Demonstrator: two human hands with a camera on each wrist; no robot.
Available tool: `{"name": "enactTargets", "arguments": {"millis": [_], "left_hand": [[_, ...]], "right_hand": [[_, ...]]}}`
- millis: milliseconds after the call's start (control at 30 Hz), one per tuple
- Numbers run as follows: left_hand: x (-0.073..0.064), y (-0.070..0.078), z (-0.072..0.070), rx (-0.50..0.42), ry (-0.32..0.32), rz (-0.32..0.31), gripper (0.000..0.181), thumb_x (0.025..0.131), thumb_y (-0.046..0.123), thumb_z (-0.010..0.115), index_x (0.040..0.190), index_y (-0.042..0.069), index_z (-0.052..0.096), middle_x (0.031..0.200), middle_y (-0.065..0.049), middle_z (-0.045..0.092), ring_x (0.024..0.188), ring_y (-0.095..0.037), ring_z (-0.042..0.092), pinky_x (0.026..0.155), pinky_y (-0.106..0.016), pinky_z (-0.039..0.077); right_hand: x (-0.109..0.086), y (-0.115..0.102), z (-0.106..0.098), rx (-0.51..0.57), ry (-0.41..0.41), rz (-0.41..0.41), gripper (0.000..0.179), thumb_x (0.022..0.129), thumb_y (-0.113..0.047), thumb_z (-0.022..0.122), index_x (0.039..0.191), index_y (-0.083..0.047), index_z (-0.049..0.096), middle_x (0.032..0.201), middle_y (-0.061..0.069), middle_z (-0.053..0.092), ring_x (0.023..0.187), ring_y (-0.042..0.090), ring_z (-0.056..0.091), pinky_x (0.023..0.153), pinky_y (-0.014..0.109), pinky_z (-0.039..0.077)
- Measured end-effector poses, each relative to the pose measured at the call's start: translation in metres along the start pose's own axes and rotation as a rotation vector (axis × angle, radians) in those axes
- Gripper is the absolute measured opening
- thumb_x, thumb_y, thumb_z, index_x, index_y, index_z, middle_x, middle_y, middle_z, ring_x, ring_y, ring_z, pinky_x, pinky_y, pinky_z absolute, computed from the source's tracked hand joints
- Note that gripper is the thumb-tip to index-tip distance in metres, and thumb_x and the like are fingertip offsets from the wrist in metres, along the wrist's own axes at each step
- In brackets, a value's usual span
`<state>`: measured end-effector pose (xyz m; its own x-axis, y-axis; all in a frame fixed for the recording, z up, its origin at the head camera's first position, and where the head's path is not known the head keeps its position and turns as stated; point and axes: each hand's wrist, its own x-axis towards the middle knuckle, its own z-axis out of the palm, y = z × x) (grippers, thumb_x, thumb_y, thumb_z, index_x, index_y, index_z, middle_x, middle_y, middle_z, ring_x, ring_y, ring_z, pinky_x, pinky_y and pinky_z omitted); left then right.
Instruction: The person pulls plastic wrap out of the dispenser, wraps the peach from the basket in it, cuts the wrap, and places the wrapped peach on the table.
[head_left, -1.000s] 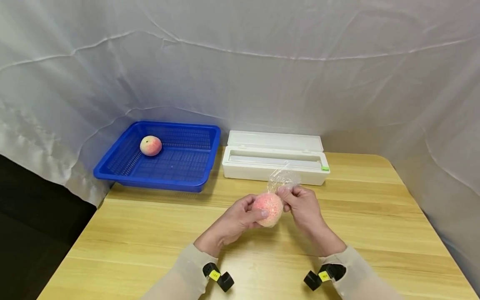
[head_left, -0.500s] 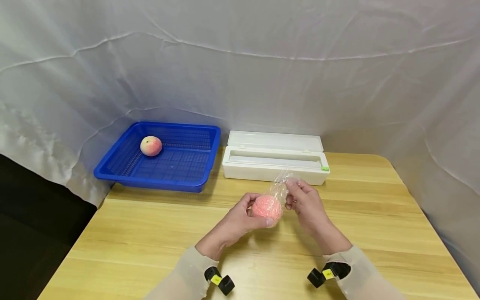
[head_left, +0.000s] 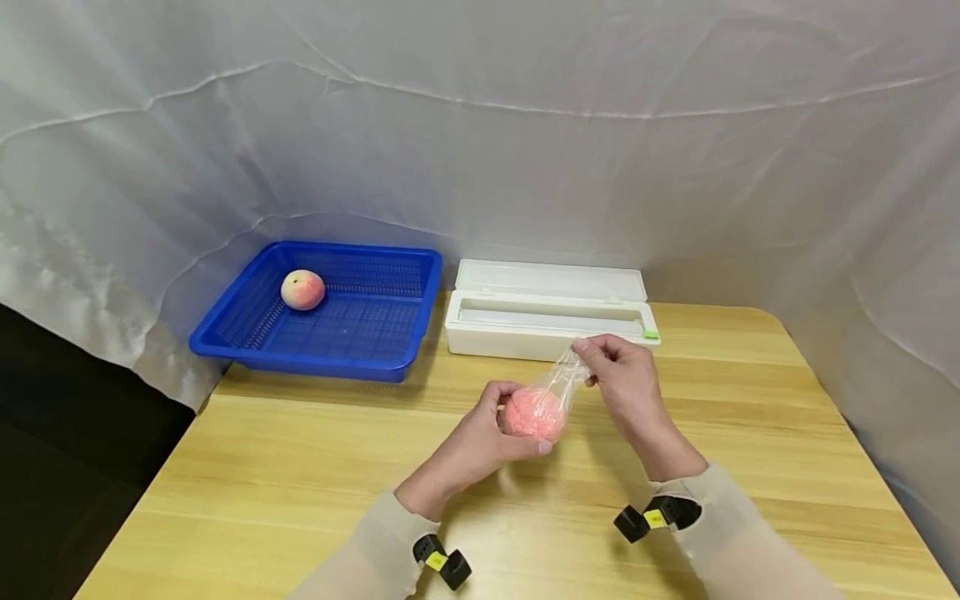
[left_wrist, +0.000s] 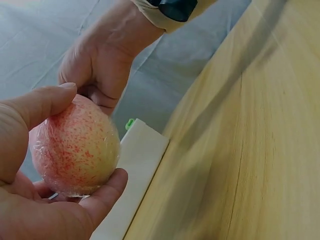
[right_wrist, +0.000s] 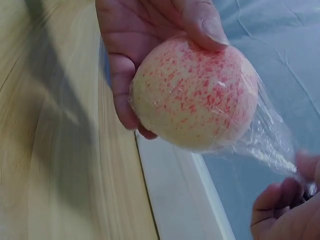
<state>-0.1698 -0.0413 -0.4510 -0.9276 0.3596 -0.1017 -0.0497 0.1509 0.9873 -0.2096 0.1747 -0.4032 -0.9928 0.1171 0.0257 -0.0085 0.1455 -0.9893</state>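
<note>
My left hand (head_left: 480,433) grips a pink and cream peach (head_left: 534,414) above the table, thumb on the near side and fingers around it. Clear plastic wrap (right_wrist: 267,142) lies tight over the fruit and gathers into a tail at its upper right. My right hand (head_left: 626,379) pinches the end of that tail, pulling it taut up and away from the fruit. In the left wrist view red speckles cover the peach (left_wrist: 77,145), and the right hand (left_wrist: 102,65) is behind it.
A blue plastic basket (head_left: 315,364) with another peach (head_left: 303,290) in it stands at the back left. Behind my hands is a long white wrap dispenser box (head_left: 495,340), its lid raised and a green slider (head_left: 650,335) at its right end. Grey cloth hangs behind the table.
My right hand has moved up and right, drawing the loose wrap into a taut, narrow tail. The left hand has turned the peach slightly, its thumb now lower on it.
</note>
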Motion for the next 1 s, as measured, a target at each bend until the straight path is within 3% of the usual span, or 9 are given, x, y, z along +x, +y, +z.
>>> {"name": "enactTargets", "arguments": {"millis": [167,267,333,467,600,767,933,1000], "left_hand": [[0.0,0.0,0.001,0.023,0.051,0.006,0.084,0.08,0.025,0.093,0.147,0.013,0.044,0.142,-0.012,0.05,0.123,-0.027,0.059,0.108,-0.048,0.05],[0.0,0.002,0.003,0.037,0.062,0.027,0.083,0.081,0.027,0.092,0.147,0.013,0.043,0.143,-0.012,0.05,0.123,-0.026,0.06,0.108,-0.048,0.051],[0.0,0.003,0.005,0.031,0.056,0.043,0.082,0.081,0.026,0.092,0.146,0.013,0.043,0.143,-0.012,0.051,0.121,-0.025,0.061,0.107,-0.046,0.052],[-0.001,0.005,0.008,-0.003,0.024,0.065,0.08,0.081,0.021,0.092,0.145,0.013,0.044,0.143,-0.011,0.051,0.12,-0.024,0.064,0.106,-0.041,0.055],[-0.003,0.007,0.008,-0.059,-0.014,0.082,0.078,0.082,0.012,0.091,0.145,0.014,0.044,0.142,-0.011,0.052,0.123,-0.024,0.063,0.106,-0.04,0.055],[-0.001,0.004,0.006,-0.074,-0.043,0.093,0.078,0.082,0.009,0.09,0.145,0.014,0.044,0.143,-0.01,0.051,0.124,-0.024,0.062,0.107,-0.038,0.054],[-0.001,0.001,0.007,0.011,-0.023,0.101,0.08,0.082,0.012,0.092,0.145,0.015,0.043,0.14,-0.01,0.053,0.121,-0.022,0.063,0.105,-0.038,0.054],[-0.001,0.001,0.008,0.038,-0.024,0.113,0.08,0.081,0.013,0.092,0.144,0.015,0.044,0.14,-0.01,0.054,0.12,-0.021,0.062,0.104,-0.037,0.054]], "right_hand": [[-0.011,0.003,0.009,0.044,-0.136,0.175,0.059,0.107,-0.046,0.06,0.141,0.001,0.05,0.116,0.003,0.055,0.103,0.017,0.051,0.085,0.03,0.054],[-0.02,0.008,0.021,0.061,-0.204,0.241,0.057,0.105,-0.043,0.065,0.136,0.004,0.053,0.116,0.006,0.061,0.102,0.017,0.056,0.083,0.029,0.053],[-0.023,0.012,0.028,0.089,-0.185,0.246,0.048,0.102,-0.035,0.071,0.127,0.006,0.061,0.108,0.004,0.067,0.097,0.015,0.061,0.08,0.026,0.055],[-0.024,0.016,0.035,0.171,-0.045,0.221,0.024,0.096,-0.022,0.079,0.1,0.001,0.073,0.091,0.0,0.073,0.09,0.012,0.066,0.074,0.022,0.058],[-0.022,0.016,0.035,0.251,0.003,0.2,0.017,0.097,-0.02,0.078,0.09,-0.005,0.076,0.091,-0.001,0.072,0.092,0.013,0.068,0.075,0.024,0.061],[-0.021,0.016,0.033,0.291,-0.025,0.22,0.023,0.101,-0.026,0.074,0.101,-0.003,0.076,0.097,-0.001,0.07,0.094,0.012,0.065,0.077,0.023,0.06],[-0.025,0.017,0.032,0.144,-0.147,0.215,0.033,0.098,-0.027,0.076,0.114,0.001,0.067,0.109,0.004,0.066,0.098,0.014,0.062,0.079,0.023,0.057],[-0.026,0.017,0.031,0.108,-0.15,0.213,0.031,0.095,-0.022,0.078,0.112,0.002,0.069,0.112,0.008,0.066,0.099,0.016,0.064,0.079,0.024,0.058]]}}
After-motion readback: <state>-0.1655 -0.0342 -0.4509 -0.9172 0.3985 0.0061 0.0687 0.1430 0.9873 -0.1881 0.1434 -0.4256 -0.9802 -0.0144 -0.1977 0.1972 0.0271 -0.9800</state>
